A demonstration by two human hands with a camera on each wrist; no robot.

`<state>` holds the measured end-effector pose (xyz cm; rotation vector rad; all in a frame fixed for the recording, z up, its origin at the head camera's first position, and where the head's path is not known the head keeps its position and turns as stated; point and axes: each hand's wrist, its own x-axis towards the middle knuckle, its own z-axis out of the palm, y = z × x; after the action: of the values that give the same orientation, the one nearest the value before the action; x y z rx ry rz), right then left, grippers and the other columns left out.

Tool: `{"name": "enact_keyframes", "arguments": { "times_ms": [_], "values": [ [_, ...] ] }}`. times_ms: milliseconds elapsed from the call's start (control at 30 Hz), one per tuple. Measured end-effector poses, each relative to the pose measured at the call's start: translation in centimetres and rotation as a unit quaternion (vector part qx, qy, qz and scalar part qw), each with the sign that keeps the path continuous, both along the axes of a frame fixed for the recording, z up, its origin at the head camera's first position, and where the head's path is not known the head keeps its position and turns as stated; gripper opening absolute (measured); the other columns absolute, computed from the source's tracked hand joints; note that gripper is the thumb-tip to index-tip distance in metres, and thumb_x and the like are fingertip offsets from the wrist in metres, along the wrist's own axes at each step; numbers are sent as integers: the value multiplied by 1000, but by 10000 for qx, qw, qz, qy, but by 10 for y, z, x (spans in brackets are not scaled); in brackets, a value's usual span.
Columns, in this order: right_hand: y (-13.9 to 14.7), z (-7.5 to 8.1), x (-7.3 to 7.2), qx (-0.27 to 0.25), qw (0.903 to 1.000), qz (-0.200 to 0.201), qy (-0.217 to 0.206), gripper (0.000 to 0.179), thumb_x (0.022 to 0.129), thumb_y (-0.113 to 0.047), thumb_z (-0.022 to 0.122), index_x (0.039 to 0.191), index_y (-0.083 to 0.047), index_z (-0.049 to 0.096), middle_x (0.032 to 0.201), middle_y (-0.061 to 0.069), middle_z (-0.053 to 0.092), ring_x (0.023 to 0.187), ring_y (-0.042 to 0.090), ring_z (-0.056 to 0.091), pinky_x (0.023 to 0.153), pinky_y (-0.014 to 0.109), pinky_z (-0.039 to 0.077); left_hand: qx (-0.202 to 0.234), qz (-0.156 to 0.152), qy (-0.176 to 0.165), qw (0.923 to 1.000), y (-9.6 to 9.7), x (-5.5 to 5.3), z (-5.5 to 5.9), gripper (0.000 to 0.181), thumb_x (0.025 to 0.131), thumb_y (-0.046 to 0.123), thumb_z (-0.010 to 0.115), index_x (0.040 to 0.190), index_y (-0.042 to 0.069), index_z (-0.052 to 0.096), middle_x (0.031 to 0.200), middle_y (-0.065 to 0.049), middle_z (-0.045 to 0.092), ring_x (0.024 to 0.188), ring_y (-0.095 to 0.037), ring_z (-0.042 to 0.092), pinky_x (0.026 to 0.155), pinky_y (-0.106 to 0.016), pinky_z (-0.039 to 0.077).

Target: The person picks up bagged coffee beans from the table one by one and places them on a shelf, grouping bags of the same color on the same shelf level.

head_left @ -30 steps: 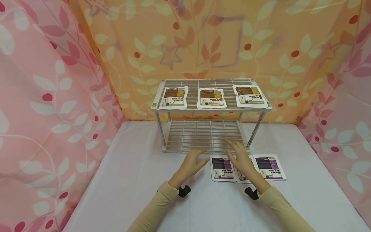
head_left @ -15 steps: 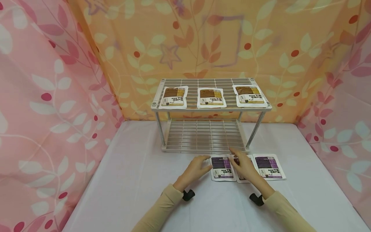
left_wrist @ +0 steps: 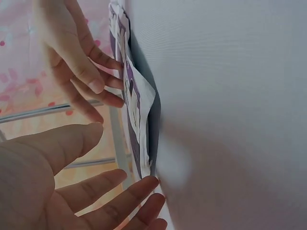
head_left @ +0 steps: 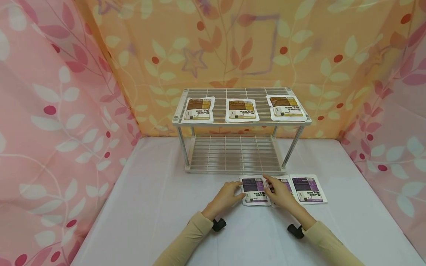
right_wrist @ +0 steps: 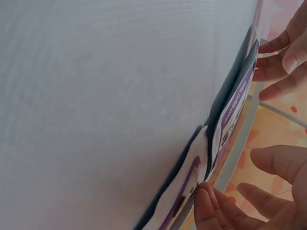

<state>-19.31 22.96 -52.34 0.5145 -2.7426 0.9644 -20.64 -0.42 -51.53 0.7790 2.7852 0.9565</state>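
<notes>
The left wrist view is showing what the head view is hiding: a strip of shadow lying under the near edge of the left purple pouch (head_left: 253, 184). The right wrist view is showing the right hand (head_left: 279, 192) reaching its fingertips (right_wrist: 204, 191) to the seam beside the middle pouch (head_left: 287, 183). The left hand (head_left: 226, 195) is reaching the opposite edge. Both hands are holding their fingers loosely bent and apart, gripping nothing; how hard they are pressing, I cannot tell.

The left purple pouch is lying flat on the table (head_left: 159, 207) in front of the rack (head_left: 219, 124), its white border framing purple-and-white print.

Compared with half a second ago, the right hand is sitting lower and uncovering more of the middle pouch.
</notes>
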Motion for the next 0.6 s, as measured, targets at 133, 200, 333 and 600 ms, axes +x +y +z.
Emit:
{"name": "enact_keyframes", "arguments": {
  "times_ms": [133, 200, 333, 600],
  "values": [
    [-3, 1, 1, -36, 10000, -24, 9, 51, 80, -1, 66, 128, 7, 49, 99, 19, 60, 71, 17, 50, 57, 21, 43, -5, -35, 34, 10000, 1, -1, -1, 46, 89, 32, 61, 124, 3, 57, 119, -11, 62, 110, -26, 57, 95, -39, 45],
    [-4, 1, 2, -37, 10000, -35, -22, 51, 80, -1, 67, 128, 6, 49, 103, 22, 60, 74, 19, 53, 59, 24, 47, 35, -59, 21, 10000, 1, -1, -1, 45, 89, 32, 60, 124, 3, 57, 118, -11, 62, 110, -26, 57, 94, -38, 45],
    [-5, 0, 4, -56, 9998, -61, -165, 52, 81, -3, 67, 129, 5, 49, 111, 24, 59, 82, 24, 58, 64, 28, 51, 28, -101, 26, 9999, 2, -1, -3, 45, 89, 33, 60, 124, 4, 57, 119, -11, 62, 110, -26, 57, 94, -37, 46],
    [-8, -2, 6, -157, 9997, -143, -98, 51, 79, -5, 70, 126, 4, 52, 97, 19, 59, 76, 21, 55, 61, 25, 49, 139, -122, -34, 9998, 1, 0, -4, 43, 89, 31, 60, 124, 5, 58, 123, -10, 60, 114, -26, 55, 97, -38, 44]
  ]
}}
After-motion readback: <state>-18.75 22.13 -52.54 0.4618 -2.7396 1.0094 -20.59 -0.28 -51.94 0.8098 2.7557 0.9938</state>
